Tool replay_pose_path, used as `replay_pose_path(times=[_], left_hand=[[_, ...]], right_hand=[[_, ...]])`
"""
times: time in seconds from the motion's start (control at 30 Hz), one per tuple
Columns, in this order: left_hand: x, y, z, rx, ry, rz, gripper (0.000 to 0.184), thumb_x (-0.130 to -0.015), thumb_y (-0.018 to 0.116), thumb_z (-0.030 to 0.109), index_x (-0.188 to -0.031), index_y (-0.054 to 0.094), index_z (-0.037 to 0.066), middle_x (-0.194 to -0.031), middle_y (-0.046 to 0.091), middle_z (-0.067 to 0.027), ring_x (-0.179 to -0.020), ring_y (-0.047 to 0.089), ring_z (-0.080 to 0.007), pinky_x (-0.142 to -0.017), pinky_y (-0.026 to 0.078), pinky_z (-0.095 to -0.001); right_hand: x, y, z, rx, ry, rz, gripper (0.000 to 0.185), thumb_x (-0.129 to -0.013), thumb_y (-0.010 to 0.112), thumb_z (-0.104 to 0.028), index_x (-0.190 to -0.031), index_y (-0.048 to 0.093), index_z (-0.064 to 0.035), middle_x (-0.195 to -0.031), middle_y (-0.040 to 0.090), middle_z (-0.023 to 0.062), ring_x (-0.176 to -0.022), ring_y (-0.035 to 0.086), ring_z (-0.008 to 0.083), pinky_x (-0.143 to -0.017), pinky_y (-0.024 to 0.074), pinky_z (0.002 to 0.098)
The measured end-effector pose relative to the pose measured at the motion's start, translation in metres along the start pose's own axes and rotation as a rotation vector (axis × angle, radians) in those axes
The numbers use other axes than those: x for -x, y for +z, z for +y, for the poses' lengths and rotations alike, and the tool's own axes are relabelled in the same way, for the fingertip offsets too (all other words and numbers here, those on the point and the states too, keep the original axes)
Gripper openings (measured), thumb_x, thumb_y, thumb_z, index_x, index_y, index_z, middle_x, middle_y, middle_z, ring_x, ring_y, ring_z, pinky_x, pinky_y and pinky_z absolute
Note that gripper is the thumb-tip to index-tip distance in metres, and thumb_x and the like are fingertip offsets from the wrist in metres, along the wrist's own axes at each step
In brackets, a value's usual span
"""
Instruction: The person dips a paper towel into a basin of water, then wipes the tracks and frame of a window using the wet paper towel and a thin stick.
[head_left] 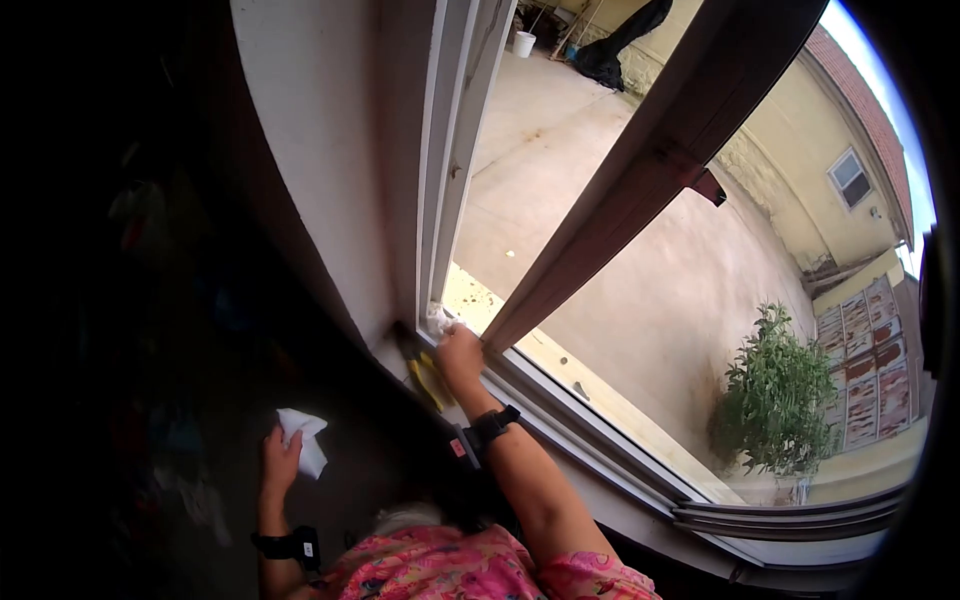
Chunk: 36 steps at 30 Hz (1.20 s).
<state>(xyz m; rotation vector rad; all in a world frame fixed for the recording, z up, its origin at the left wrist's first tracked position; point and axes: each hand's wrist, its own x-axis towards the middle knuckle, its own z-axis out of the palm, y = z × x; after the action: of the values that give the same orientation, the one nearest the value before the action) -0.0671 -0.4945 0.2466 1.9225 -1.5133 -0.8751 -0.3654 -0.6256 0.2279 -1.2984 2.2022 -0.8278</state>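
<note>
My right hand [460, 357] is at the lower corner of the window frame [437, 200], its fingers closed on a crumpled white wipe [440, 319] that touches the frame. Just left of that wrist, yellow-handled pliers [430, 381] lie on the inner sill. Lower left, away from the window, my left hand [282, 452] holds a folded white cloth [308, 440] between thumb and fingers. Both wrists wear black bands with small devices.
A dark vertical window post [640, 180] slants beside my right hand. Window tracks [620, 445] run to the lower right. Outside are a paved yard [560, 150], a leafy bush [780, 400] and a white bucket [523, 43]. The room at left is very dark.
</note>
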Motion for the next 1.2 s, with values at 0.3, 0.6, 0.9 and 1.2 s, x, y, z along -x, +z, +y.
replay_pose_path(times=[0.3, 0.6, 0.9, 1.2], left_hand=[[0.007, 0.008, 0.008, -0.038, 0.037, 0.004, 0.026, -0.081, 0.055, 0.019, -0.089, 0.054, -0.005, -0.083, 0.06, -0.0218, -0.077, 0.06, -0.0323, -0.065, 0.046, -0.0367], [0.038, -0.005, 0.015, -0.029, 0.002, 0.051, 0.024, -0.079, 0.058, 0.015, -0.089, 0.053, -0.006, -0.083, 0.059, -0.0217, -0.077, 0.059, -0.0338, -0.066, 0.045, -0.0374], [0.055, -0.002, -0.016, -0.065, 0.051, 0.078, 0.022, -0.078, 0.057, 0.013, -0.09, 0.054, -0.005, -0.084, 0.06, -0.0221, -0.079, 0.06, -0.0337, -0.066, 0.046, -0.0362], [0.056, -0.004, -0.001, -0.106, 0.059, 0.095, 0.023, -0.079, 0.057, 0.013, -0.093, 0.055, -0.005, -0.084, 0.061, -0.0204, -0.08, 0.06, -0.0308, -0.067, 0.046, -0.0355]], right_hand=[[0.016, -0.048, -0.035, -0.185, -0.084, 0.103, 0.017, -0.078, 0.054, -0.016, -0.088, 0.064, -0.0056, -0.078, 0.062, 0.0184, -0.075, 0.061, 0.0325, -0.067, 0.0481, 0.0385], [0.019, -0.07, -0.064, -0.319, -0.438, 0.325, 0.019, -0.084, 0.05, -0.009, -0.101, 0.057, -0.0076, -0.068, 0.057, 0.0166, -0.06, 0.057, 0.0315, -0.053, 0.0432, 0.034], [0.014, -0.007, 0.02, 0.248, -0.286, -0.035, 0.014, -0.079, 0.046, -0.008, -0.087, 0.057, -0.0074, -0.068, 0.059, 0.0192, -0.064, 0.059, 0.0352, -0.057, 0.0468, 0.0422], [-0.003, -0.002, 0.009, 0.146, -0.376, 0.18, 0.015, -0.076, 0.043, -0.006, -0.07, 0.055, -0.0004, -0.066, 0.059, 0.0197, -0.065, 0.06, 0.0348, -0.058, 0.0483, 0.0421]])
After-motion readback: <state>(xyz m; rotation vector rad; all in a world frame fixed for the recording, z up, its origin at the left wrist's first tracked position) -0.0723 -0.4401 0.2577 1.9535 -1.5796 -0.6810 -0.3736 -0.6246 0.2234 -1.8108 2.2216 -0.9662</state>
